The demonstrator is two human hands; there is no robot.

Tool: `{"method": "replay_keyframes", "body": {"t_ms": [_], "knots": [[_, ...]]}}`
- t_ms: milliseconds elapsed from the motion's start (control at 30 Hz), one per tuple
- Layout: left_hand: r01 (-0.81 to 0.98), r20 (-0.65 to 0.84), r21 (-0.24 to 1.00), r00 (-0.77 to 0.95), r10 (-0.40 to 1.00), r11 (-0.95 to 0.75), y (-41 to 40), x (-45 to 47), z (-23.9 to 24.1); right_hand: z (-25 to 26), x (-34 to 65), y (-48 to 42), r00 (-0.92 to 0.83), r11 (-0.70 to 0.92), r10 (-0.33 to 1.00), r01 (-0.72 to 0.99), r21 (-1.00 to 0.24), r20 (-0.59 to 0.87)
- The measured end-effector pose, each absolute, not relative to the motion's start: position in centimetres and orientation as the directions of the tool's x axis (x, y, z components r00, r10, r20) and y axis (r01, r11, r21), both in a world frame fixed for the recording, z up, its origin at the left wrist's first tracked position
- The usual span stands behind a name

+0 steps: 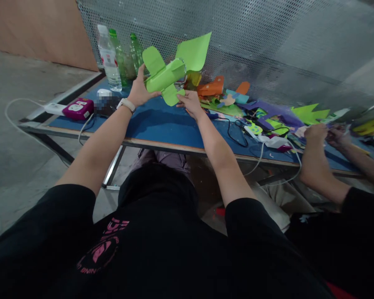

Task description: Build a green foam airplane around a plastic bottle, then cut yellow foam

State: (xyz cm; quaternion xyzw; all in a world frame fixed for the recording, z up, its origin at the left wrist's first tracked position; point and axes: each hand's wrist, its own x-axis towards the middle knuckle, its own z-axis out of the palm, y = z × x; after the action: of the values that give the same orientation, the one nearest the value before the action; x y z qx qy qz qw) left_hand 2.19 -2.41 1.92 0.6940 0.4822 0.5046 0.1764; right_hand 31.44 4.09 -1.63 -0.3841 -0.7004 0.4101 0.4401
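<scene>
A green paper model (170, 74), made up of a rolled tube with rounded flaps and a broad upper sheet, is held tilted above the near part of a blue table (165, 124). Its left end is gripped by the left hand (139, 90), with the thumb laid along the near side and the fingers partly hidden behind. The lower flap is pinched at its edge between the thumb and fingers of the right hand (190, 103). To the left, a clear bottle (109, 62) with a white cap is seen standing beside green bottles (120, 56), and a magenta box (78, 109) is placed near the table's edge. To the right, an orange paper piece (212, 87) and purple paper (271, 111) are heaped among scraps, and a co-worker's hands (316, 132) are seen beyond
</scene>
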Motion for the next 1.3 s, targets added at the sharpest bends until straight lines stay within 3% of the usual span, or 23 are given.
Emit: {"method": "replay_keyframes", "body": {"t_ms": [167, 300, 400, 533, 633, 767, 900, 1100, 1300], "knots": [[0.561, 0.575, 0.677, 0.002, 0.818, -0.477, -0.6, 1.3, 0.9, -1.1, 31.7, 3.7, -0.24, 0.36, 0.922, 0.244, -0.9, 0.304], [0.622, 0.59, 0.665, -0.098, 0.801, -0.413, 1.4, 0.4, 0.0, -0.2, 32.8, 2.3, -0.408, 0.338, 0.9, 0.432, -0.836, 0.153], [0.645, 0.587, 0.66, -0.124, 0.8, -0.385, 2.0, 0.2, -0.1, 0.8, 33.6, 1.5, -0.491, 0.386, 0.87, 0.61, -0.692, 0.052], [0.637, 0.597, 0.649, -0.087, 0.798, -0.416, 1.7, 0.2, -0.1, 2.9, 35.8, 1.5, -0.405, 0.451, 0.892, 0.761, -0.467, 0.203], [0.617, 0.599, 0.662, -0.095, 0.795, -0.426, 2.0, 0.2, -0.3, 4.5, 38.9, 1.6, -0.283, 0.343, 0.934, 0.879, -0.33, 0.218], [0.6, 0.614, 0.67, -0.12, 0.78, -0.436, 3.0, 0.3, -0.7, 5.5, 43.1, 1.1, -0.13, 0.131, 0.991, 0.982, -0.136, 0.016], [0.625, 0.593, 0.658, -0.088, 0.801, -0.419, 3.0, 0.4, -0.7, 4.7, 44.6, 0.9, -0.157, 0.146, 0.979, 0.985, -0.091, -0.132], [0.639, 0.596, 0.631, -0.038, 0.802, -0.439, 2.5, 0.1, -0.8, 3.2, 44.5, 1.6, -0.105, 0.098, 0.992, 0.991, -0.09, -0.074], [0.597, 0.603, 0.665, -0.073, 0.795, -0.449, 3.9, -0.4, -1.4, 2.0, 41.2, 2.1, -0.268, 0.292, 0.933, 0.954, -0.069, 0.241]]}}
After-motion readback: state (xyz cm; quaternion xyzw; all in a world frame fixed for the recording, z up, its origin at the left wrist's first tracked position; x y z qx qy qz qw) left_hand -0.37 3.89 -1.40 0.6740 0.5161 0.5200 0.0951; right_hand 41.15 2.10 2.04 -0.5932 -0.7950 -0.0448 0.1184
